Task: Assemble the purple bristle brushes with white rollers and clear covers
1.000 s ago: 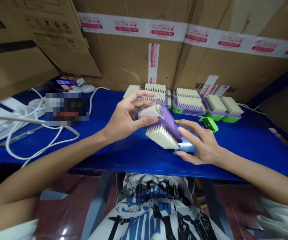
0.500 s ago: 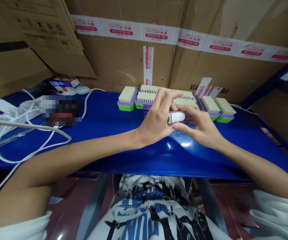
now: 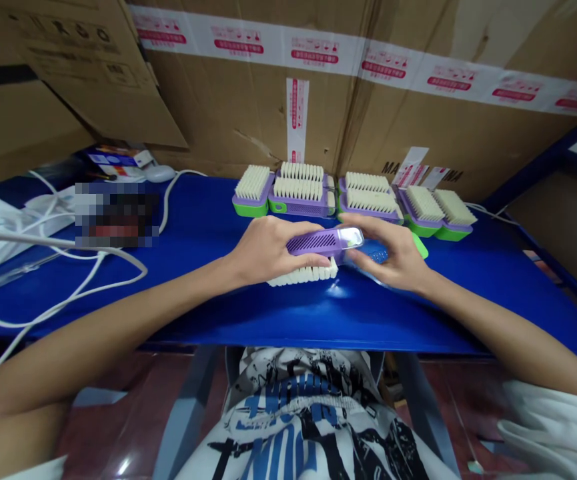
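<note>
My left hand (image 3: 268,250) is closed around a purple brush (image 3: 313,243), its thumb and fingers gripping the body. The brush lies on its side, with cream bristles (image 3: 303,275) toward me and a clear end piece (image 3: 353,237) pointing right. Beside that end, my right hand (image 3: 398,253) curls around a clear plastic piece (image 3: 381,257), which shows between thumb and fingers. A green tip (image 3: 419,247) sticks out past its knuckles; whether it belongs to the clear piece I cannot tell.
Several purple and green brushes (image 3: 298,190), bristles up, line the back of the blue table (image 3: 208,293). A cardboard box wall (image 3: 248,107) stands behind them. White cables (image 3: 93,293), a white mouse (image 3: 159,173) and a blurred-out dark item (image 3: 118,217) lie at left.
My hands have drawn apart from holding one item together. The brush has turned so its bristles face me, and the clear piece now shows in my right hand.
</note>
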Tool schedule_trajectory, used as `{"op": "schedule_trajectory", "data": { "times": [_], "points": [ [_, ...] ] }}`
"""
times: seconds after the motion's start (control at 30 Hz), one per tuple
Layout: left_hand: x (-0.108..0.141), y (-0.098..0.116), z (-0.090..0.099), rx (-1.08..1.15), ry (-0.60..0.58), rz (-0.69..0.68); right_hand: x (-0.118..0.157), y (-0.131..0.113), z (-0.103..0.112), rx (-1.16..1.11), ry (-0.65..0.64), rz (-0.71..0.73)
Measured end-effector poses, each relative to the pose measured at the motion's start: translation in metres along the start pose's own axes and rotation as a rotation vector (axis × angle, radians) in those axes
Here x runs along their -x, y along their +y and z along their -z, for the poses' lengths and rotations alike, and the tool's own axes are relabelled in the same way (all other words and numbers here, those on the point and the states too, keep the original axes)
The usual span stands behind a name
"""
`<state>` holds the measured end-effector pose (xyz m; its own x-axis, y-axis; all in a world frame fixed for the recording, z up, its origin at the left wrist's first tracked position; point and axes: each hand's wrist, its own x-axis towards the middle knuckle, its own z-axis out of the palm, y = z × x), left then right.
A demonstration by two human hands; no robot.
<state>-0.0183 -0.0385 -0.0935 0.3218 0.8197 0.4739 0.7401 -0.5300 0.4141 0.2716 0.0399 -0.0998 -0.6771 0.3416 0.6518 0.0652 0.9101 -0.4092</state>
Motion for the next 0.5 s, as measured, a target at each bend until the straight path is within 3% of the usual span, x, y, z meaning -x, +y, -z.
{"op": "schedule_trajectory", "data": {
  "times": [0.1,0.23,0.4,0.5],
  "points": [
    [-0.005,0.007,-0.001,-0.014,-0.018,0.041,0.000,0.000,-0.007,0.079,0.000,0.058],
    [-0.012,0.006,0.000,0.002,-0.093,0.091,0.004,0.008,-0.015,0.042,-0.002,-0.012],
    [-0.014,0.006,-0.001,-0.010,-0.140,0.125,0.007,0.014,-0.024,-0.087,0.033,-0.086],
    [-0.014,0.008,0.000,-0.026,-0.171,0.108,0.004,0.015,-0.027,-0.303,-0.008,-0.211]
  ]
}}
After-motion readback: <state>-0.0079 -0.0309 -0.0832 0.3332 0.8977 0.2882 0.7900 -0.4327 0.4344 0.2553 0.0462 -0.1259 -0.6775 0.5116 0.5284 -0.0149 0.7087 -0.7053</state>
